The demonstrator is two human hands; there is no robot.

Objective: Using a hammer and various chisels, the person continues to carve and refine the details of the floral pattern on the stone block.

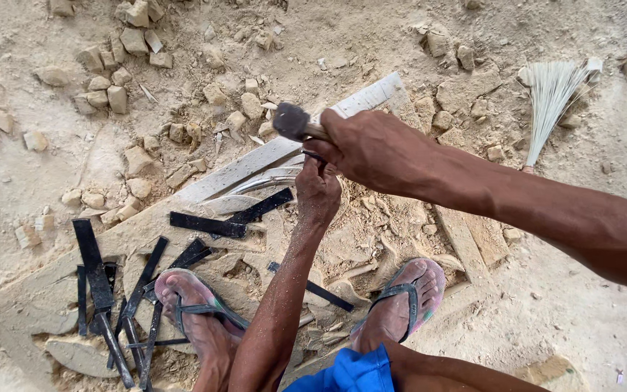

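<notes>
right hand (371, 149) gripping a hammer (295, 122) above the left hand (318, 190) pinching a chisel (313, 156) over carved stone slab (241, 170)

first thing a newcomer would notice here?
The right hand grips a hammer at centre, just above the left hand, which pinches a thin chisel against the carved stone slab. Dark flat chisels lie scattered lower left, by the sandalled left foot.

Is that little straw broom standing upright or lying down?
Lying down. The broom rests flat on the dusty ground, bristles fanned toward the top, its narrow bound end pointing down beside the stone rubble.
</notes>
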